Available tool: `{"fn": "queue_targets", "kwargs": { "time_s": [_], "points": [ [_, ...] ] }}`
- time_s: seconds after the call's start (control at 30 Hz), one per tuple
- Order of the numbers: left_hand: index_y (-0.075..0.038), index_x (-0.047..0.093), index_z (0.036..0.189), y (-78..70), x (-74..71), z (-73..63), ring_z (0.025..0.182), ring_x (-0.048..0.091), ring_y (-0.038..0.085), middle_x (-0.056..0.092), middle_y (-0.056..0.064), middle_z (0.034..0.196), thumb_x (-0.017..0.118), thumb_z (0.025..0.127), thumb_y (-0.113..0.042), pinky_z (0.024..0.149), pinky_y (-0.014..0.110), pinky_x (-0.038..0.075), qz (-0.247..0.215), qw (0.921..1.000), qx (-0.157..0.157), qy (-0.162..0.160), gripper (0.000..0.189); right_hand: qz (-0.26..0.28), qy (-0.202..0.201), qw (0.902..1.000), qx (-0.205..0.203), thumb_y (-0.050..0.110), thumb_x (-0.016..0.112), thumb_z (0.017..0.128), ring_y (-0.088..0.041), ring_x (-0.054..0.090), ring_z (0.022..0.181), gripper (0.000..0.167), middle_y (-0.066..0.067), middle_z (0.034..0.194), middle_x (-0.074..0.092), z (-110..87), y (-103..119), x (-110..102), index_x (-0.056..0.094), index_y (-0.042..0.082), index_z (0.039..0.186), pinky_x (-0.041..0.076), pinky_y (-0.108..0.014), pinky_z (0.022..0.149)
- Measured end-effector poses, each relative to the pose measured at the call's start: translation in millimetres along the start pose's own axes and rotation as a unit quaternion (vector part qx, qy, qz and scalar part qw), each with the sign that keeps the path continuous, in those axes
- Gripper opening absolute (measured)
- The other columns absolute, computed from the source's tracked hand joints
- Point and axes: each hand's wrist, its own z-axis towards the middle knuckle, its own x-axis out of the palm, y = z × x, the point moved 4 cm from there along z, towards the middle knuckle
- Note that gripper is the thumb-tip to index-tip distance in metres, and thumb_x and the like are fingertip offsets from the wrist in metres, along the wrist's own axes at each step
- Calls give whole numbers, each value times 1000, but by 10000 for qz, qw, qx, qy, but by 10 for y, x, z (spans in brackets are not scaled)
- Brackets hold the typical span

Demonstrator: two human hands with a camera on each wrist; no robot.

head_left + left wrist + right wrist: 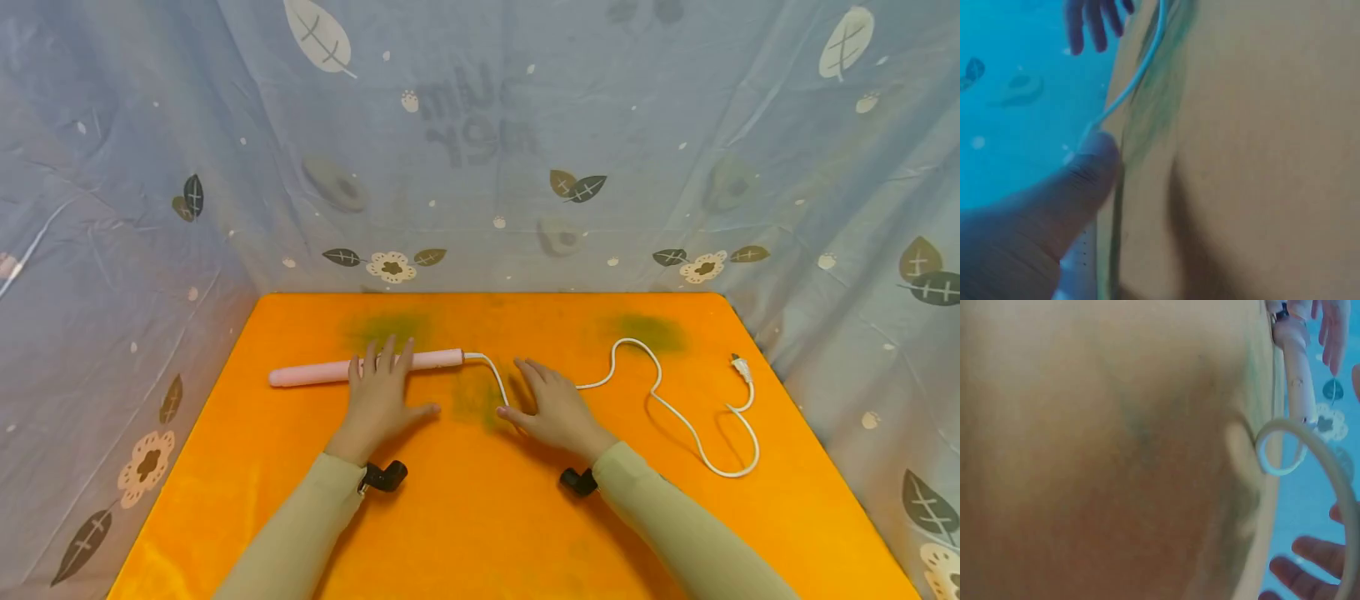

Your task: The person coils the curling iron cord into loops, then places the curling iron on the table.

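A long pink hair-styling iron (309, 374) lies on the orange table, its rounded tip to the left. From its right end runs a white cord (678, 414) ending in a two-pin plug (741, 367). My left hand (377, 410) spreads its fingers over the middle of the iron, thumb stretched out to the right. Over the near stretch of cord is my right hand (558, 410), fingers extended and thumb pointing left, right at the cord. In the right wrist view, the cord loops in front of the right fingers (1310, 575), and small buttons show on the iron's handle (1299, 384).
The orange table (480, 533) has dark greenish smudges toward its back edge. Blue-grey curtains (480, 150) printed with leaves and flowers enclose the back and both sides. The cord winds loosely across the right half of the table.
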Motion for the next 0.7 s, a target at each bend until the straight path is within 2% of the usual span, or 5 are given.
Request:
{"fn": "queue_targets", "kwargs": {
  "time_s": [0.17,0.27,0.33,0.53,0.7],
  "points": [
    [-17,28,154,27,19,145,138,19,49,29,16,154,72,69,-71,106,68,12,-222,9996,100,-141,110,1104,139,9930,404,72,59,79,-27,50,120,87,-9,134,51,33,-125,66,45,14,144,40,-46,100],
    [-16,36,151,48,29,204,135,23,51,36,16,150,73,71,-67,106,68,13,-427,9990,71,-80,101,1572,366,9848,637,66,66,79,-21,52,103,76,-6,119,55,58,-203,108,54,14,133,44,-39,89],
    [-16,41,149,69,49,223,133,27,51,41,15,147,73,74,-64,106,68,13,-545,9985,33,21,95,1768,487,9811,620,60,68,81,-19,50,94,66,-4,111,55,80,-240,133,59,13,126,42,-36,84],
    [-17,53,141,161,136,270,125,38,50,52,13,138,73,83,-50,101,64,17,-769,9969,-71,134,69,2106,697,9748,251,46,73,84,-21,45,88,44,-5,100,57,134,-272,166,66,11,110,38,-36,79],
    [-18,60,134,262,187,320,112,42,46,57,12,132,69,89,-40,96,59,17,-1136,9934,-168,43,52,1643,1044,9797,475,58,74,77,-21,43,97,48,-4,106,49,138,-269,235,63,23,108,35,-38,83]
  ]
}}
